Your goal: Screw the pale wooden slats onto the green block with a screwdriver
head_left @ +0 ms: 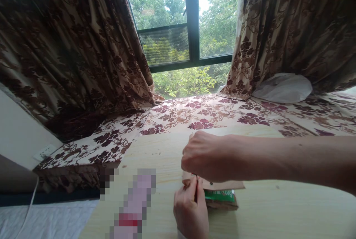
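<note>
My right hand point(207, 155) reaches in from the right, closed in a fist over a flat brown piece point(226, 185) that looks like card or leather. A small dark round mark shows on this piece. Just below, my left hand point(190, 207) is closed, thumb and fingers pinched together at the piece's left end. Something thin and dark shows between the two hands, too small to name. Under the brown piece lies a green and brown packet point(221, 196) with white print, partly covered. What my right fingers hold is hidden beneath the fist.
The pale wooden tabletop point(155, 157) has a few dark crumbs on it. A blurred-out pink and red patch covers its left part. Beyond it is a flowered window seat point(172, 116) with a white plastic bag point(283, 87), patterned curtains point(91, 46) and a window point(193, 27).
</note>
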Motion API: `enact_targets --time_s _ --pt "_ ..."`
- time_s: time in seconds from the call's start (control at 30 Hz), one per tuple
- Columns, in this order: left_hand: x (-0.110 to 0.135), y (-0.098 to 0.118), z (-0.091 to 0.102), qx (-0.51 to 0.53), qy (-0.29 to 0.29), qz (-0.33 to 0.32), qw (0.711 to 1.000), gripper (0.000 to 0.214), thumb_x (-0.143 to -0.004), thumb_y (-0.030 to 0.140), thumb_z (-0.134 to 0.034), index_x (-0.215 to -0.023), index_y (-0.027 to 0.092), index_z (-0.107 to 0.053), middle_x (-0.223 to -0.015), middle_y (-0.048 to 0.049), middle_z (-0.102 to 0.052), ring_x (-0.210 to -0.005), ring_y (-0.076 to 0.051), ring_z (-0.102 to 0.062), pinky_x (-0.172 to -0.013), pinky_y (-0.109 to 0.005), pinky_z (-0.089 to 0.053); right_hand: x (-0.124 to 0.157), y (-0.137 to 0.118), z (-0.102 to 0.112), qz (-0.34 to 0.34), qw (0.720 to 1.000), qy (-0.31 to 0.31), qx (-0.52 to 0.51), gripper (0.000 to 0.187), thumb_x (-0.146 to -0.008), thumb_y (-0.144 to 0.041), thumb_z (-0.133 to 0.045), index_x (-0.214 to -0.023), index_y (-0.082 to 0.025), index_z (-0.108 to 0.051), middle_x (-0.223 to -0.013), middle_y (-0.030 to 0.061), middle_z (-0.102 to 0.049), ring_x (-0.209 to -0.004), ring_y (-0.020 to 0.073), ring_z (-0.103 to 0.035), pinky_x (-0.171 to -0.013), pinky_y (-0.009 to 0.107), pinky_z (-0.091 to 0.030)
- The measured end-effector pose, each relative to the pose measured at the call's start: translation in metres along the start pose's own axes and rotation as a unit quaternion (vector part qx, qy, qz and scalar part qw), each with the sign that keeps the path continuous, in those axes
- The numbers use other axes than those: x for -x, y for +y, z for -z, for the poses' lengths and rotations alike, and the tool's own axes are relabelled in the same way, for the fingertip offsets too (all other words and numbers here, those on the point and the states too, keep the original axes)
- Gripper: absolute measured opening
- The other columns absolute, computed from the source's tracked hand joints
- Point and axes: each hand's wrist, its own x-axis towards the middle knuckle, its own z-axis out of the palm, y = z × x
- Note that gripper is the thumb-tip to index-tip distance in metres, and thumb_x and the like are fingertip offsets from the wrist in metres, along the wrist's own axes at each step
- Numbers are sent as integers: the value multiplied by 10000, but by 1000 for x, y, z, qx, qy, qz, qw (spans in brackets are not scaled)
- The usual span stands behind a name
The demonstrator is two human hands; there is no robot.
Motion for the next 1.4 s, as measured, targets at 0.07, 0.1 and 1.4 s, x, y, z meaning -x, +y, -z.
enact_targets --time_s 0.07,0.1,1.4 --pt "1 0 -1 2 -3 4 1000 323 -888 296 -403 -829 186 -700 -631 -46 -668 -529 -151 -605 -533 -243 -436 -3 1 -1 -1 1000 -8 -11 83 -643 -57 -582 -648 -121 -635 -600 30 -599 -470 87 -406 -452 260 -263" --pt "2 -1 -1 3 -4 8 1000 321 -887 300 -405 -833 184 -700 -639 -48 -671 -534 -153 -607 -534 -244 -436 -5 2 -3 1 1000 -3 -18 74 -651 -75 -583 -655 -120 -641 -592 30 -597 -468 88 -403 -449 258 -264" --pt "2 -2 -2 29 -2 1 1000 250 -860 277 -462 -825 180 -690 -678 -32 -688 -544 -149 -611 -546 -250 -473 -8 14 -14 -53 997 30 -44 149 -705 -237 -575 -738 -122 -664 -579 46 -587 -473 101 -401 -455 260 -234"
